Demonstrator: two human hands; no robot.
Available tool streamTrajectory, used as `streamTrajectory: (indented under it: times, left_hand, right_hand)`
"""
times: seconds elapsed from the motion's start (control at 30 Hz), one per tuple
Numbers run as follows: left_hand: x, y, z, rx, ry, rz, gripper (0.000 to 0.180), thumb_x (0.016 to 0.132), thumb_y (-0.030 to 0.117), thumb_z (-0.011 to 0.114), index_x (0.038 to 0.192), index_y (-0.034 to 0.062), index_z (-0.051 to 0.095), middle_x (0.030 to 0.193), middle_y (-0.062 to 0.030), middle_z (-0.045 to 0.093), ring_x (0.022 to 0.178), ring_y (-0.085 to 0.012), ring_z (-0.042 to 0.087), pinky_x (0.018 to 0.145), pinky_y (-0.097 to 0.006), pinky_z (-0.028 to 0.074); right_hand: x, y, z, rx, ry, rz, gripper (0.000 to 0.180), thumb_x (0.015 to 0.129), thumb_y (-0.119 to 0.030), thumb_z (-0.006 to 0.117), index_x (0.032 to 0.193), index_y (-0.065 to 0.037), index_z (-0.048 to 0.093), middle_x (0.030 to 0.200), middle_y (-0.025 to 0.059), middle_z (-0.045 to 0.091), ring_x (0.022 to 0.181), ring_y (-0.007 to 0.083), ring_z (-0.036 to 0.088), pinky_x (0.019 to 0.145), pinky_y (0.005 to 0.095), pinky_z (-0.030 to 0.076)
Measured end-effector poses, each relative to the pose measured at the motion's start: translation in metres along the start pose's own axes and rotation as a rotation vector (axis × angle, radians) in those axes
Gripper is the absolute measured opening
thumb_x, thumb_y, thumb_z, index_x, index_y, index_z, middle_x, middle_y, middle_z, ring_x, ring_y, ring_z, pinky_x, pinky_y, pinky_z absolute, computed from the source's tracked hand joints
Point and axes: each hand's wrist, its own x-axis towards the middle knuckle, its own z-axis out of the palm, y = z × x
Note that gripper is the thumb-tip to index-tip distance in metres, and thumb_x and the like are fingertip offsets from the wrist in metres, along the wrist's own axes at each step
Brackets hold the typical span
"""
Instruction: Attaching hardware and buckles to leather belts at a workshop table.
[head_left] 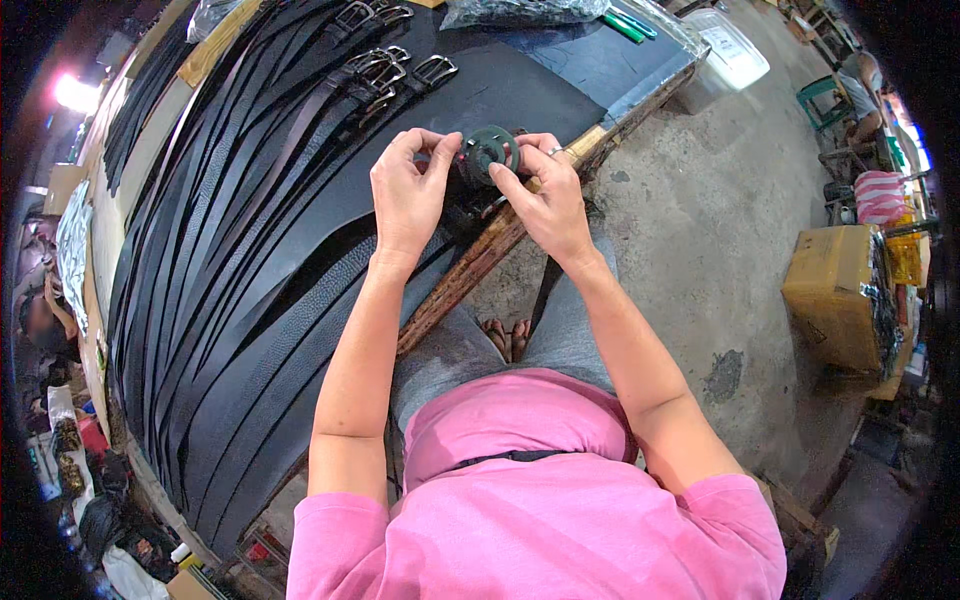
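Over the table's front edge, my right hand grips a dark green, round, disc-like thing between thumb and fingers. It looks like a small spool, but its exact kind is unclear. My left hand is closed in a pinch at the left side of the disc, with a tiny reddish spot by the fingertips. What the pinch holds is too small to make out. To the left, many black leather belts lie fanned along the table. Metal buckles are gathered at their far ends.
The wooden table edge runs diagonally below my hands. A dark sheet, a plastic bag and green pens lie at the back. A white plastic tub stands beyond the corner. A cardboard box sits on the right floor.
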Motion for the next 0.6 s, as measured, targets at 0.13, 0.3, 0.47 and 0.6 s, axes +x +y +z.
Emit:
streamTrajectory:
  times: [0.13,0.3,0.47,0.6]
  left_hand:
    - [0.0,-0.002,0.0,-0.037,0.003,0.004,0.021,0.086,0.018,0.069,0.084,-0.003,0.066,0.076,-0.0092,0.064,0.066,-0.0123,0.058,0.062,-0.027,0.046]
    - [0.002,-0.004,-0.003,0.009,-0.008,-0.032,0.025,0.091,0.023,0.065,0.089,-0.0017,0.066,0.078,-0.0052,0.068,0.072,-0.0077,0.06,0.065,-0.025,0.049]
    - [0.004,-0.009,-0.001,-0.074,-0.016,-0.068,0.022,0.093,0.02,0.062,0.093,-0.0008,0.065,0.083,-0.005,0.066,0.075,-0.0094,0.062,0.067,-0.026,0.051]
    - [0.005,-0.008,-0.002,-0.056,-0.028,0.028,0.018,0.089,0.015,0.065,0.098,-0.0001,0.066,0.091,-0.0072,0.066,0.081,-0.0115,0.063,0.072,-0.028,0.051]
  right_hand:
    - [0.0,0.001,0.0,0.028,-0.011,0.029,0.016,0.081,-0.009,0.067,0.084,0.006,0.062,0.092,0.0161,0.057,0.09,0.0281,0.055,0.079,0.0359,0.045]
    - [0.0,0.001,0.001,0.045,0.016,0.078,0.015,0.081,-0.009,0.067,0.084,0.005,0.062,0.093,0.0164,0.057,0.09,0.028,0.056,0.079,0.036,0.045]
    - [0.0,0.003,-0.001,0.002,0.001,0.014,0.015,0.081,-0.01,0.067,0.082,0.004,0.061,0.091,0.0145,0.057,0.087,0.0247,0.057,0.077,0.0338,0.046]
    - [-0.002,0.018,-0.002,0.31,0.14,0.196,0.014,0.089,-0.01,0.063,0.083,0.002,0.06,0.088,0.0041,0.058,0.076,0.0073,0.056,0.068,0.023,0.045]
